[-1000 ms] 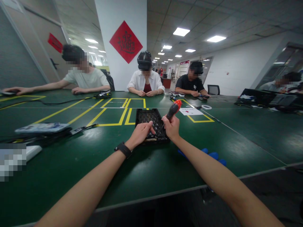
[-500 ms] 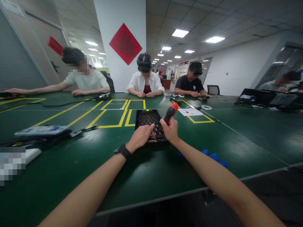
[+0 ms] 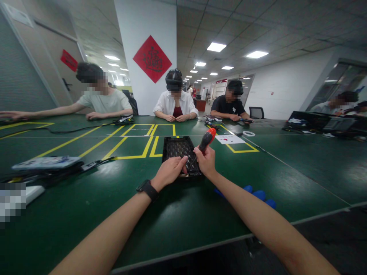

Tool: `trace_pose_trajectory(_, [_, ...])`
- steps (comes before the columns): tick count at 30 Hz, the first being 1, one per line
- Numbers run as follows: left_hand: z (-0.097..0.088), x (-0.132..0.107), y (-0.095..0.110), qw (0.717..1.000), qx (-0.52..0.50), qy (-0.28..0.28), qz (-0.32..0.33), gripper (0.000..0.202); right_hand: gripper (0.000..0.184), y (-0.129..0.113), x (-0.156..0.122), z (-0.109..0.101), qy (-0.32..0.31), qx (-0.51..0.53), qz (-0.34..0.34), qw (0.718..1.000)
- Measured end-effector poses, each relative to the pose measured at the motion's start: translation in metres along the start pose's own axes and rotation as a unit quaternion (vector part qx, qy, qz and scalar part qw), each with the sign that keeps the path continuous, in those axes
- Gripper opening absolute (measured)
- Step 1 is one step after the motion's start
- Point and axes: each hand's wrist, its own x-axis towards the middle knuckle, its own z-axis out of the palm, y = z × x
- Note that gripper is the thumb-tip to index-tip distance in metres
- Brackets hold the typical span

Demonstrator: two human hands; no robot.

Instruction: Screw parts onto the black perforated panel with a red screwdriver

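The green table [image 3: 160, 225] is crossed by yellow tape [image 3: 132, 157] and flanked by seated people [image 3: 104, 104]; the black case [image 3: 164, 149] is set well in from the near edge. The screwdriver [image 3: 207, 140] is wrapped in the right hand [image 3: 207, 161], blue objects [image 3: 259, 195] spread behind that forearm. The case's near-left corner is covered by the left hand [image 3: 170, 170]; its grip cannot be told.

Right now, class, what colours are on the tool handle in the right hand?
The tool handle is dark grey to black with a red end; head view.
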Motion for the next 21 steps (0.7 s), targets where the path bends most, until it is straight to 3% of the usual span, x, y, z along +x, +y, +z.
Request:
trace_pose_trajectory(7, [0.001, 0.0, 0.0, 1.0, -0.003, 0.004, 0.004, 0.065, 0.026, 0.003, 0.006, -0.001, 0.053, 0.057, 0.055, 0.995])
trace_pose_trajectory(14, [0.003, 0.002, -0.004, 1.0, -0.001, 0.006, 0.0, 0.06, 0.026, 0.014, 0.016, -0.001, 0.119, 0.151, 0.148, 0.97])
trace_pose_trajectory(16, [0.003, 0.003, -0.004, 1.0, 0.007, 0.004, 0.011, 0.055, 0.027, 0.015, 0.018, -0.001, 0.093, 0.179, 0.159, 0.966])
trace_pose_trajectory(21, [0.002, 0.006, -0.005, 0.999, 0.02, 0.007, 0.024, 0.051, 0.033, 0.014, 0.018, 0.004, -0.043, 0.264, 0.201, 0.942])
